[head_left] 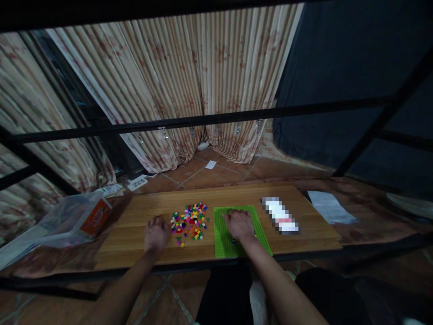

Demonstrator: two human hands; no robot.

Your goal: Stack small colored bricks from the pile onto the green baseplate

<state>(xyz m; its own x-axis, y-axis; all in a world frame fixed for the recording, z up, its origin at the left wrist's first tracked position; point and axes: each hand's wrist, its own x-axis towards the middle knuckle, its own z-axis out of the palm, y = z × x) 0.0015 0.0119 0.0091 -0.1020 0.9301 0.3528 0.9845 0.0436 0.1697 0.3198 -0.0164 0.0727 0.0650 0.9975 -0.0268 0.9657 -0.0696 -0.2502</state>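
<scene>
My left hand (pixel 156 233) rests palm down on the wooden table, its fingers loosely bent, with nothing visible in them. Just right of it lies a loose pile of small coloured toy bricks (pixel 192 221). A bright green studded baseplate (pixel 223 246) is right of the pile, near the table's front edge. Over the baseplate is my right hand (pixel 239 224), fingers bent down and close together at its surface. Whatever the fingertips hold is hidden. A few dark, blue and yellow bricks (pixel 234 242) show on the baseplate, partly covered by that hand.
A blurred-out white, oblong thing (pixel 280 215) lies on the table (pixel 314 232) at right. Left of the table stands a clear plastic bin (pixel 67 221) with an orange label. Black metal bars (pixel 203 120) cross ahead, before the curtains. Paper sheets (pixel 329 206) lie beyond the table's right end.
</scene>
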